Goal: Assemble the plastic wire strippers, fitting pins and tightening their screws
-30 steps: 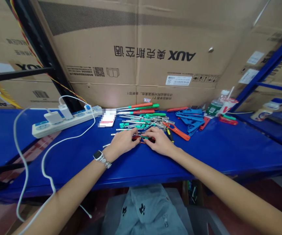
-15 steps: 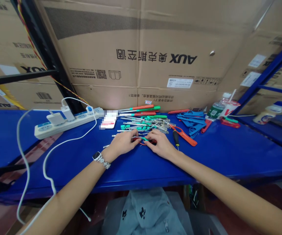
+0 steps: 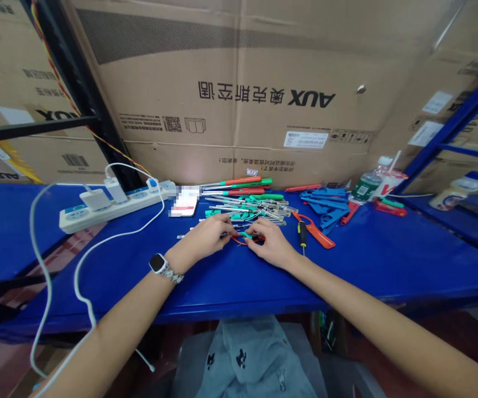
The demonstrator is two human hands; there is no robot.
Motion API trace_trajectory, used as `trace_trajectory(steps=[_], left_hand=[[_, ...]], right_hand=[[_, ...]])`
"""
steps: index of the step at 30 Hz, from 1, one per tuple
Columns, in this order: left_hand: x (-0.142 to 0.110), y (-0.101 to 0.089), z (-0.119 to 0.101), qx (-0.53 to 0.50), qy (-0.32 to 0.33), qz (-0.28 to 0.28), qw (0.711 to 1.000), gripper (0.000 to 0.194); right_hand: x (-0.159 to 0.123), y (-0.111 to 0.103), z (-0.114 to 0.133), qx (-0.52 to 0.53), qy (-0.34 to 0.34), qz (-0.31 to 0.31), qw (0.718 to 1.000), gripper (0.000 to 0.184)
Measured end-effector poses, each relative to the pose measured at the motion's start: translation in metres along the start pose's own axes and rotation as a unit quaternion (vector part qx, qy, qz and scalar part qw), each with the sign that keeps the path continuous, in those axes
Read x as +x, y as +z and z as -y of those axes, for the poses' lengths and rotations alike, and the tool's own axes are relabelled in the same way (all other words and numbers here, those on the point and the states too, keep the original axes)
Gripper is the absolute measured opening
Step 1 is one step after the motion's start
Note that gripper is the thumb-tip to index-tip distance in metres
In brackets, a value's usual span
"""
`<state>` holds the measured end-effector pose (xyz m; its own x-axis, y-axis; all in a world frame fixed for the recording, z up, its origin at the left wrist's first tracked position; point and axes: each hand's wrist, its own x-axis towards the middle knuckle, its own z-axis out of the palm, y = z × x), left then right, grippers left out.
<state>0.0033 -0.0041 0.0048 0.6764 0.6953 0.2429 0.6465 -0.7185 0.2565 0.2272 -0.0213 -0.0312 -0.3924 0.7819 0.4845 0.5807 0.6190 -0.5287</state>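
My right hand [image 3: 269, 241] has its fingers closed on a small green plastic part [image 3: 245, 235] low over the table. An orange piece [image 3: 239, 241] shows just under that part, mostly covered by the fingers. My left hand [image 3: 209, 237], with a watch on its wrist, is just left of these pieces. Its fingers are curled together; what they hold, if anything, is hidden. Beyond both hands lies a heap of metal tubes with green ends [image 3: 239, 210]. Right of my right hand are a yellow-and-black screwdriver [image 3: 302, 234] and an orange plastic handle piece [image 3: 319, 237].
Blue plastic pieces [image 3: 327, 204] are piled at the back right, near a bottle [image 3: 363, 188] and a cup [image 3: 390, 182]. Red- and green-handled rods [image 3: 242, 181] lie by the cardboard [image 3: 239, 127]. A phone [image 3: 187, 202] and a power strip [image 3: 77, 218] with white cables stand left.
My left hand has shifted slightly left, away from the green part, and its wrist has turned. My right hand stays almost in place.
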Motion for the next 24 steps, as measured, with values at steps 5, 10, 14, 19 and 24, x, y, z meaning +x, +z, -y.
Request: trace_trajectory(steps=[5,10,14,19,24], left_hand=[[-0.008,-0.001,-0.003,0.034,0.04,-0.004,0.999,0.024],[-0.009,0.005,0.001,0.068,0.064,0.005,0.996,0.033],[-0.01,0.006,-0.002,0.094,0.066,0.004,0.993,0.036],[-0.015,0.006,-0.005,0.113,0.068,-0.003,0.991,0.038],[-0.015,0.008,-0.005,0.128,0.065,-0.004,0.99,0.039]], right_hand=[[0.0,0.001,-0.002,0.008,-0.003,-0.013,1.0,0.005],[-0.001,0.001,-0.001,-0.012,-0.008,-0.014,1.0,0.003],[-0.004,0.001,0.001,-0.011,0.012,-0.018,1.0,0.023],[-0.006,0.001,0.003,-0.02,0.037,-0.02,0.999,0.042],[-0.006,-0.011,0.006,-0.055,0.002,-0.019,0.998,0.039]])
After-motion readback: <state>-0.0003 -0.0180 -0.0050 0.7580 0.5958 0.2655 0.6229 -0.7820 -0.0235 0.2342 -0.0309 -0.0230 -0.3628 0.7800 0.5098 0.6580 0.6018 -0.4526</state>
